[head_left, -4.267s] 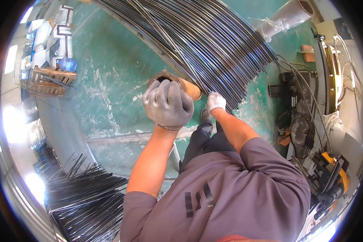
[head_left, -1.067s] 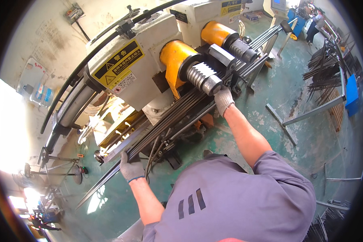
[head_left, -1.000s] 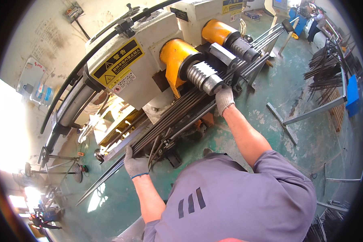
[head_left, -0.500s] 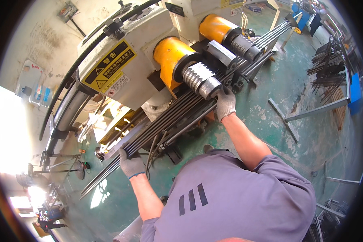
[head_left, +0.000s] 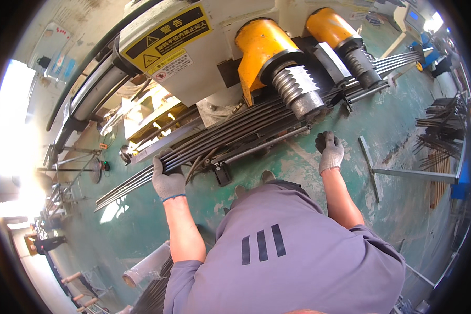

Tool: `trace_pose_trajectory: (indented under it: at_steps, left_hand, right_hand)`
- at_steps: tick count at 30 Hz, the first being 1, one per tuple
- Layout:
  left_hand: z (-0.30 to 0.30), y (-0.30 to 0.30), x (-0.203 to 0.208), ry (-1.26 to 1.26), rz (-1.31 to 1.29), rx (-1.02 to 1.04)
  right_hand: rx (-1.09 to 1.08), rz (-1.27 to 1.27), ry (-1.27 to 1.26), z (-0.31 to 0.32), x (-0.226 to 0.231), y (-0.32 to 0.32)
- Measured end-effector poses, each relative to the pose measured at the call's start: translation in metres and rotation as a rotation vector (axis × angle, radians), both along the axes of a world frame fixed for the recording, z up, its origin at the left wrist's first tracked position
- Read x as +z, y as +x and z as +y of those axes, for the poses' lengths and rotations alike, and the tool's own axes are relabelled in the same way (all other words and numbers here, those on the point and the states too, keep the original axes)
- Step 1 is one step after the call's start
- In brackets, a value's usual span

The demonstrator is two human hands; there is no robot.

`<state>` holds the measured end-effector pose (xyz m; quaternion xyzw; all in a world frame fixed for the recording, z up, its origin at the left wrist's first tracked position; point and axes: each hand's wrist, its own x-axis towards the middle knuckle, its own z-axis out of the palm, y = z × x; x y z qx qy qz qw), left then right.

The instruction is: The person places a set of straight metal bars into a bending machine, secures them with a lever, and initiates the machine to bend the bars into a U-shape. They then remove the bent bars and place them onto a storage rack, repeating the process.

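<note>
Several long dark metal rods point(head_left: 235, 129) lie side by side, slanting across the front of a machine. My left hand point(head_left: 168, 180), in a grey glove, is closed around the rods towards their lower left end. My right hand point(head_left: 331, 152), gloved with dark fingertips, hovers above the floor, apart from the rods. Its fingers are spread and nothing shows in them. A ribbed metal roller point(head_left: 295, 89) projects over the rods from a yellow housing point(head_left: 267, 44). Below them runs a thinner bar point(head_left: 267, 149) on the machine's front.
A second yellow housing point(head_left: 332, 27) with its own ribbed roller stands farther right. On the right are a metal frame point(head_left: 413, 174) and a heap of dark rods point(head_left: 442, 125). A wrapped roll point(head_left: 146, 267) lies at the lower left on the green floor point(head_left: 230, 199).
My right hand has let go beside the ribbed roller and moved back and right, away from the rods. My left hand stays on the rods. The whole view has shifted.
</note>
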<state>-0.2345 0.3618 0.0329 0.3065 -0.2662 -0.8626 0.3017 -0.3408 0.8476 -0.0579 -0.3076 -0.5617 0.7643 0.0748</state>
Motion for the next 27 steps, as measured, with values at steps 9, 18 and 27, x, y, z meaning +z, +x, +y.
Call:
trace_pose_trajectory:
  at_steps: [9, 18, 27]
  left_hand:
    - [0.077, -0.027, 0.014, 0.104, 0.153, -0.226]
    - [-0.061, 0.065, -0.009, 0.222, 0.26, 0.041]
    - [-0.324, 0.218, -0.002, -0.103, -0.049, 0.347]
  right_hand:
    - [0.359, -0.019, 0.236, -0.023, -0.052, -0.019]
    - [0.476, -0.256, 0.192, -0.013, -0.099, 0.023]
    - [0.305, -0.626, 0.325, 0.011, -0.145, 0.167]
